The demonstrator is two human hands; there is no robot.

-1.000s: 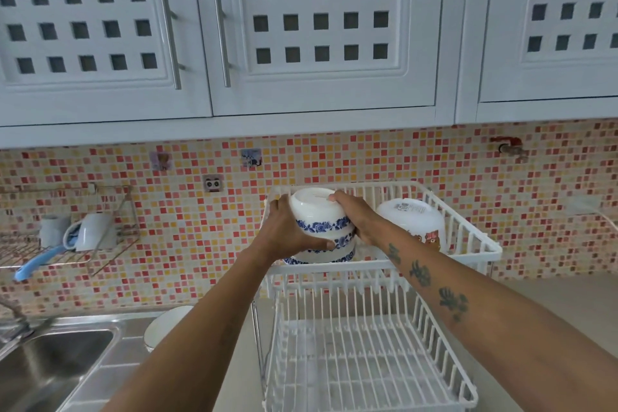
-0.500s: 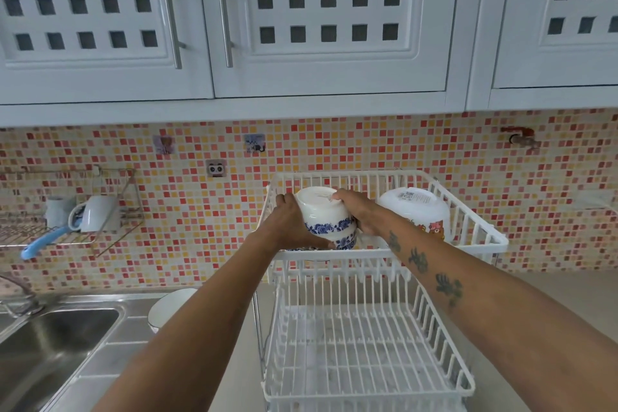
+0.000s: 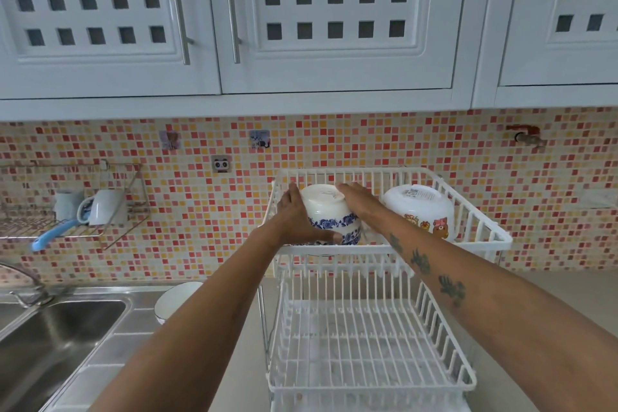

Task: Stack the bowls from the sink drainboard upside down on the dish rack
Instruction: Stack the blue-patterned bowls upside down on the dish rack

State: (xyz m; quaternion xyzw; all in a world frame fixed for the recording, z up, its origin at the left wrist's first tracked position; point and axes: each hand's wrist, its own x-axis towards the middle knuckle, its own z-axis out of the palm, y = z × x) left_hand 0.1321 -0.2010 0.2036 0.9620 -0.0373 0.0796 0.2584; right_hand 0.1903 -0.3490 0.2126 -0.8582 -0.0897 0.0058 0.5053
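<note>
An upside-down stack of white bowls with blue flower bands (image 3: 329, 216) sits in the left part of the upper tier of the white dish rack (image 3: 481, 231). My left hand (image 3: 296, 221) wraps its left side and my right hand (image 3: 363, 202) lies over its top right. A white bowl with cartoon bears (image 3: 421, 211) stands upside down to the right in the same tier. One more white bowl (image 3: 174, 299) rests on the steel drainboard (image 3: 100, 375), partly hidden behind my left forearm.
The rack's lower tier (image 3: 364, 344) holds nothing. A steel sink (image 3: 50, 338) with a faucet (image 3: 26, 288) lies at the lower left. A wire wall shelf (image 3: 67, 207) carries a mug and a blue-handled tool. White cabinets hang overhead.
The stack of blue-patterned bowls has gone down from above the rack's rim into the upper tier, both hands still on it. The camera has tilted down slightly.
</note>
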